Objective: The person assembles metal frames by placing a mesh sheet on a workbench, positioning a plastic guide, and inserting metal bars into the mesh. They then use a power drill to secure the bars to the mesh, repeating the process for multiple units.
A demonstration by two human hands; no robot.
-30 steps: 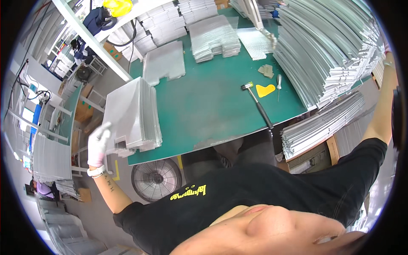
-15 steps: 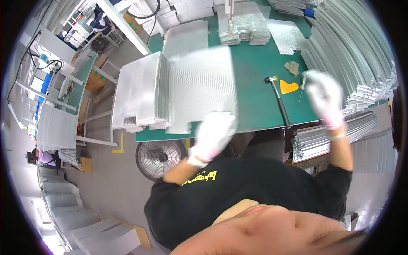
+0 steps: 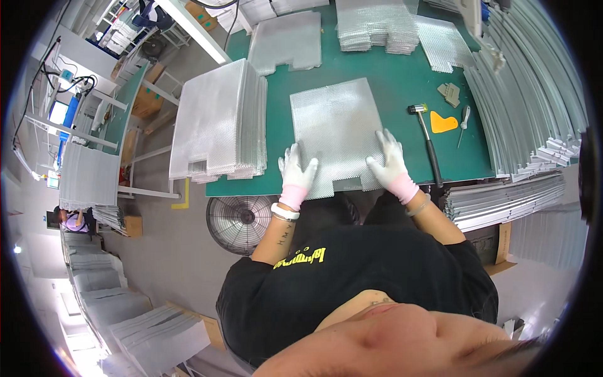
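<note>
A silvery mesh panel [image 3: 339, 122] with a notch in its near edge lies flat on the green tabletop [image 3: 282, 94] in front of me. My left hand [image 3: 296, 171], in a white glove with a pink cuff, rests at the panel's near left corner, thumb and fingers spread. On the opposite side my right hand [image 3: 391, 164], gloved alike, touches the right edge with its fingers apart. Neither hand grips anything. To the left stands a thick stack of similar notched panels [image 3: 210, 119].
Right of the panel lie a mallet [image 3: 428, 144], an orange scraper [image 3: 443, 122], a screwdriver [image 3: 465, 125] and a grey-green piece [image 3: 449, 94]. More panels [image 3: 377, 25] are stacked at the back. Long rows of metal sheets [image 3: 527, 94] line the right side. A floor fan [image 3: 246, 217] stands below the table.
A panel that leaned by the left stack now lies in front of me. My right hand came leftward from beside the screwdriver to the panel's edge; my left hand shifted slightly left.
</note>
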